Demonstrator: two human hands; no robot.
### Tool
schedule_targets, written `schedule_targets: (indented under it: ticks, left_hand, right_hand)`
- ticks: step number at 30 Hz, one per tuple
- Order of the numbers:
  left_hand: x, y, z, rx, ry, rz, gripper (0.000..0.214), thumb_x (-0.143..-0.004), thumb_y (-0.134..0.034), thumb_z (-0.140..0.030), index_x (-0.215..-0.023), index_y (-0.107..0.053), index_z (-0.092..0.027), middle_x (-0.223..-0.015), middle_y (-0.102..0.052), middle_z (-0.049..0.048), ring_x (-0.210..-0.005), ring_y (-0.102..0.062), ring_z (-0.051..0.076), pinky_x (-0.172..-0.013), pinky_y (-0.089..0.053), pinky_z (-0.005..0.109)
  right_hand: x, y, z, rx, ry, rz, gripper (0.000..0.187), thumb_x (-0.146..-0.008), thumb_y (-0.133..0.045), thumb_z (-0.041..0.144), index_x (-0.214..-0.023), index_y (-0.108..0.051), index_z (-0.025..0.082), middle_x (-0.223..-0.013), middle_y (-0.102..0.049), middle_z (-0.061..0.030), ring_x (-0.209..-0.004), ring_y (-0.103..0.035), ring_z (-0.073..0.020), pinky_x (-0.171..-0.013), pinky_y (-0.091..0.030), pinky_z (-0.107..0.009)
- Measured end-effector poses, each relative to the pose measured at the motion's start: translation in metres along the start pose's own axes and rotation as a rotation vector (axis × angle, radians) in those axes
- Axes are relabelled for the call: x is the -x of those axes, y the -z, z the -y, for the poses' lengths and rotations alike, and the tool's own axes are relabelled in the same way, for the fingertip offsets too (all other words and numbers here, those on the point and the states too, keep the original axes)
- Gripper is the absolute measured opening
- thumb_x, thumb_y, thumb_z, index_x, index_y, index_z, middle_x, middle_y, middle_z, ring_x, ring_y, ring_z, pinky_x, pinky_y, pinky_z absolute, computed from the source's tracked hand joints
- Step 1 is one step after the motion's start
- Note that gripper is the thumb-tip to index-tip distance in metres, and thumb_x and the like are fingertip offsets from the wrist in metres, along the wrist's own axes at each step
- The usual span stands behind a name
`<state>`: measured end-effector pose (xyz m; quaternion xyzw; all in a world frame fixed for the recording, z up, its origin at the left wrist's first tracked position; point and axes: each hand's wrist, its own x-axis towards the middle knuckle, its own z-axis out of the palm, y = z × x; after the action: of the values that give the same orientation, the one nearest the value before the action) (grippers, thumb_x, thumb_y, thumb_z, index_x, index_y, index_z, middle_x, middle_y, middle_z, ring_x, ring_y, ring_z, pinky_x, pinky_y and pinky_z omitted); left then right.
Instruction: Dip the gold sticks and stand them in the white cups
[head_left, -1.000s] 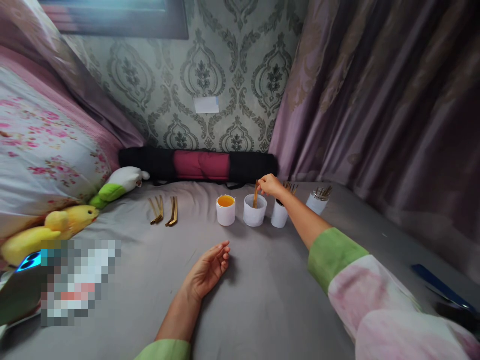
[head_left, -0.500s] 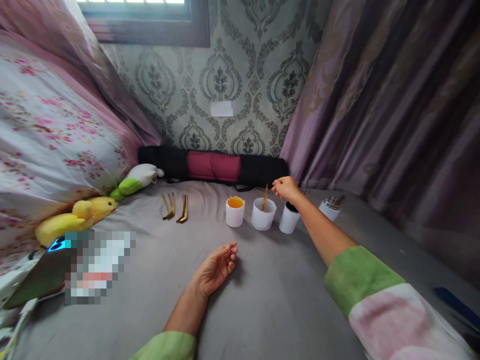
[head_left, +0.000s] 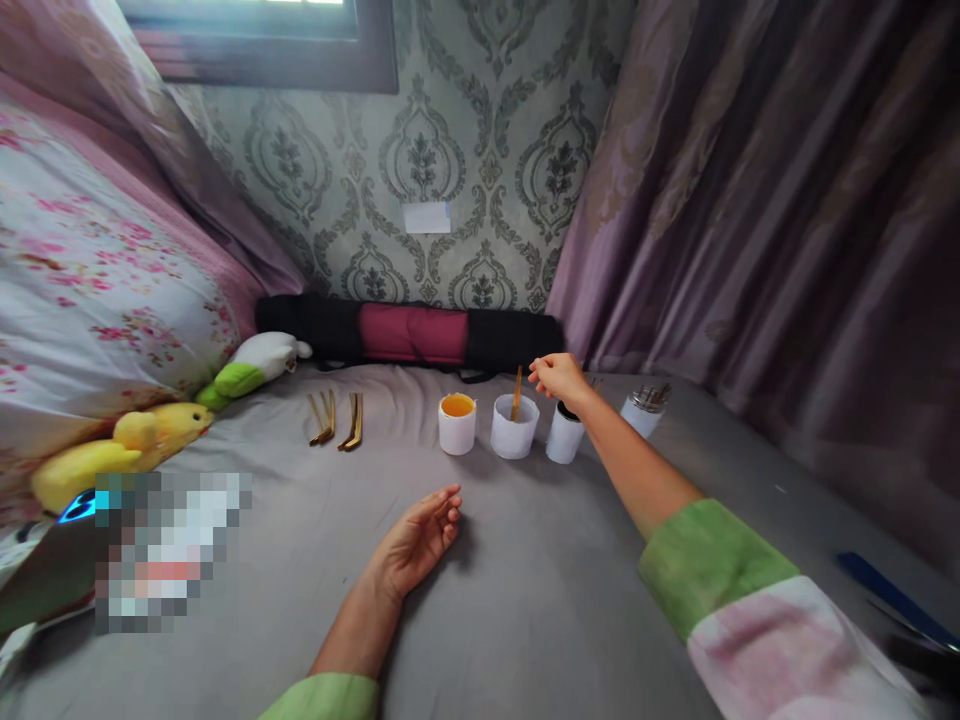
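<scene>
My right hand [head_left: 559, 378] is stretched out over the white cups, its fingers curled together. Whether something thin is between them I cannot make out. Just left of its fingertips, slim gold-coloured sticks [head_left: 517, 392] stand upright in a white cup [head_left: 513, 437]. Below the right wrist is a narrower white cup with a dark inside [head_left: 564, 440], partly covered by the forearm. My left hand [head_left: 421, 540] rests on the grey sheet, palm turned inward, fingers loosely bent and apart, holding nothing. A white cup with an orange-yellow inside [head_left: 457, 430] is beyond it.
Bent gold-coloured sticks like drinking straws [head_left: 323, 420] lie in two small groups at left. A white cup of silver-coloured sticks [head_left: 643, 412] stands at right. A black and red roll [head_left: 412, 335] lies along the wall. Plush toys [head_left: 112, 445] and a blue object [head_left: 892, 595] flank the sheet.
The whole view has shifted a little, so things appear slightly further left. Both hands keep nearly the same places and poses relative to the cups.
</scene>
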<state>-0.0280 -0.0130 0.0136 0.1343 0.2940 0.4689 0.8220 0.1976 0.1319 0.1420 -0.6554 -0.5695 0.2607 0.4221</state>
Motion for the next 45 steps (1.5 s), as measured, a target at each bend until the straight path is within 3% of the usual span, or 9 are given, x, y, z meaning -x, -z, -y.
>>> schedule_targets:
  ticks: [14, 27, 36, 40, 45]
  left_hand:
    - [0.001, 0.0, 0.001, 0.001, -0.003, -0.008, 0.021, -0.075, -0.055, -0.011, -0.095, -0.056, -0.008, -0.077, -0.058, 0.0049, -0.061, -0.054, 0.007, -0.051, -0.045, 0.017]
    - [0.003, -0.003, 0.001, 0.003, 0.0, -0.004, 0.019, -0.075, -0.054, -0.011, -0.094, -0.057, -0.009, -0.075, -0.059, 0.0049, -0.061, -0.055, 0.007, -0.051, -0.045, 0.017]
    - [0.002, -0.001, 0.001, 0.02, -0.009, 0.029, 0.019, -0.074, -0.057, -0.013, -0.092, -0.058, -0.008, -0.076, -0.059, 0.0046, -0.061, -0.055, 0.007, -0.052, -0.044, 0.016]
    - [0.002, -0.002, 0.001, 0.022, -0.018, 0.023, 0.019, -0.073, -0.057, -0.014, -0.092, -0.058, -0.008, -0.075, -0.059, 0.0042, -0.061, -0.055, 0.007, -0.053, -0.044, 0.016]
    - [0.003, -0.006, 0.0, 0.01, -0.024, 0.006, 0.017, -0.073, -0.057, -0.012, -0.089, -0.059, -0.009, -0.074, -0.059, 0.0044, -0.06, -0.054, 0.007, -0.054, -0.043, 0.017]
  right_hand:
    - [0.045, -0.004, -0.003, -0.274, 0.018, 0.071, 0.022, -0.081, -0.044, 0.026, -0.069, -0.055, 0.012, -0.055, -0.055, -0.0004, -0.034, -0.042, -0.003, -0.028, -0.027, -0.014]
    - [0.08, -0.016, -0.022, -0.323, -0.044, 0.122, 0.025, -0.079, -0.044, 0.035, -0.069, -0.054, 0.014, -0.053, -0.05, 0.0019, -0.036, -0.042, -0.004, -0.029, -0.027, -0.014]
    - [0.109, -0.056, -0.045, -0.272, -0.115, 0.235, 0.026, -0.077, -0.042, 0.036, -0.07, -0.054, 0.013, -0.052, -0.048, 0.0027, -0.035, -0.041, -0.0045, -0.029, -0.026, -0.015]
    - [0.12, -0.078, -0.066, -0.176, -0.062, 0.271, 0.031, -0.075, -0.041, 0.039, -0.068, -0.057, 0.013, -0.049, -0.049, 0.0024, -0.034, -0.042, -0.0059, -0.031, -0.029, -0.016]
    - [0.123, -0.089, -0.085, -0.034, 0.013, 0.238, 0.036, -0.076, -0.039, 0.043, -0.07, -0.06, 0.015, -0.05, -0.055, -0.0006, -0.038, -0.048, -0.0102, -0.036, -0.032, -0.02]
